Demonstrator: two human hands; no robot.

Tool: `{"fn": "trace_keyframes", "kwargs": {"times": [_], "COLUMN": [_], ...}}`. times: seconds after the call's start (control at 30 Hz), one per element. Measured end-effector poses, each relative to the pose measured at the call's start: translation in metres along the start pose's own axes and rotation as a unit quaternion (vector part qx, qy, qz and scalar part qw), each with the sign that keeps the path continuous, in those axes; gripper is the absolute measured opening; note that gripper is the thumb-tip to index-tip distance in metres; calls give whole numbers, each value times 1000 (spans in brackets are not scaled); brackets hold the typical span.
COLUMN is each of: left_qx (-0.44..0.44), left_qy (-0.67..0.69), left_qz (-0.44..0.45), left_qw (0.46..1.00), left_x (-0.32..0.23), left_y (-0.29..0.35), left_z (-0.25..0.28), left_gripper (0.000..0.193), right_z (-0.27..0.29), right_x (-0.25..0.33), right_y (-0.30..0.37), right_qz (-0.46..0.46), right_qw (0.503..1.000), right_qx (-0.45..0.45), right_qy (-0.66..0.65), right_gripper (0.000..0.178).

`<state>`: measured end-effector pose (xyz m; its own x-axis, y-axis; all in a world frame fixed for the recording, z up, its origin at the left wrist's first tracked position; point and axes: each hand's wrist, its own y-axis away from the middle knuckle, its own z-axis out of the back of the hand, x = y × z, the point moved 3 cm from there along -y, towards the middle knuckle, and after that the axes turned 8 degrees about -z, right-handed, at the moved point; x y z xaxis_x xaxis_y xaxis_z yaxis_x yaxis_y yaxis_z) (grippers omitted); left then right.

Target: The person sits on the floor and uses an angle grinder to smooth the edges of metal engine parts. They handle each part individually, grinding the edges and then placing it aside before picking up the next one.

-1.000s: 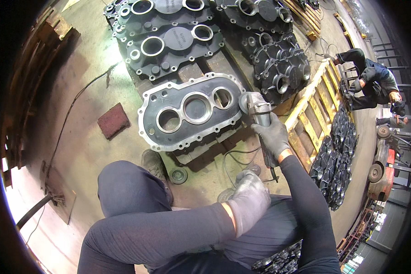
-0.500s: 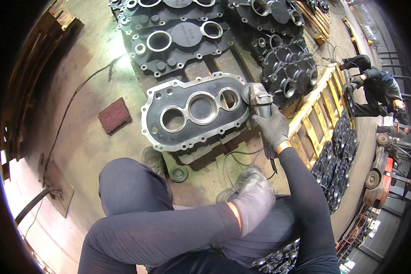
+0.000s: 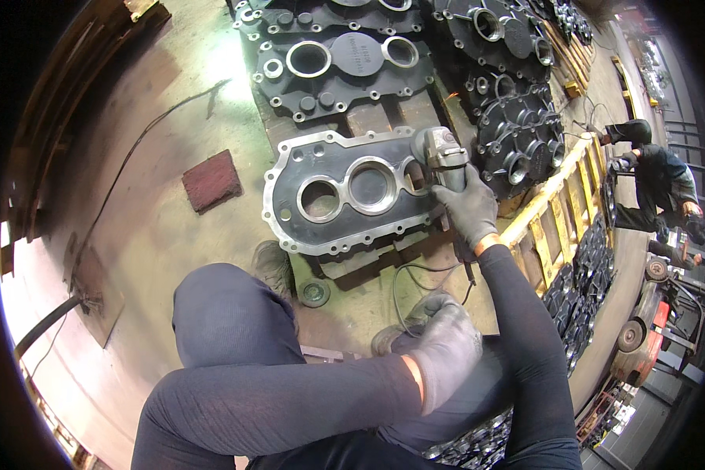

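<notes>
My right hand (image 3: 470,210), in a dark grey glove, is closed around an angle grinder (image 3: 446,157). The grinder's head lies over the right end of a metal housing cover (image 3: 345,160) and hides part of its rim and its right-hand hole. This cover has a bright machined rim, a dark inner face and three round openings in a row; it lies on a wooden support. My left hand (image 3: 449,345), in a light grey glove, rests over my right leg with its fingers curled; the inside of its grip is hidden. A power cord (image 3: 399,294) loops between the two hands.
More black castings (image 3: 352,66) lie beyond, and others (image 3: 521,141) are stacked at right. A yellow pallet (image 3: 552,211) stands beside them. On the floor are a dark red pad (image 3: 211,182) and a round disc (image 3: 315,294). Another person (image 3: 666,176) bends over at far right.
The view has shifted, so the scene sits farther right. The grinder has moved left over the cover's right end, now covering part of the right hole. My left hand stays by the leg.
</notes>
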<state>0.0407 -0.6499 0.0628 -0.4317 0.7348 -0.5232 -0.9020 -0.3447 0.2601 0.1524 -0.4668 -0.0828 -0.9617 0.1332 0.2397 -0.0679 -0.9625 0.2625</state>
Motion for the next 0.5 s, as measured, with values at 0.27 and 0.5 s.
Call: {"fn": "trace_keyframes", "kwargs": {"times": [0.27, 0.5], "left_qx": [43, 5], "left_qy": [-11, -54], "left_qz": [-22, 31], "left_qw": [999, 998], "left_x": [-3, -15], "left_y": [1, 11], "left_z": [2, 8], "left_gripper": [25, 25], "right_z": [-17, -26], "right_x": [18, 43], "right_y": [7, 20], "right_qz": [39, 105], "right_qw": [999, 994], "right_qx": [6, 16], "right_qy": [28, 13], "right_gripper": [75, 72]}}
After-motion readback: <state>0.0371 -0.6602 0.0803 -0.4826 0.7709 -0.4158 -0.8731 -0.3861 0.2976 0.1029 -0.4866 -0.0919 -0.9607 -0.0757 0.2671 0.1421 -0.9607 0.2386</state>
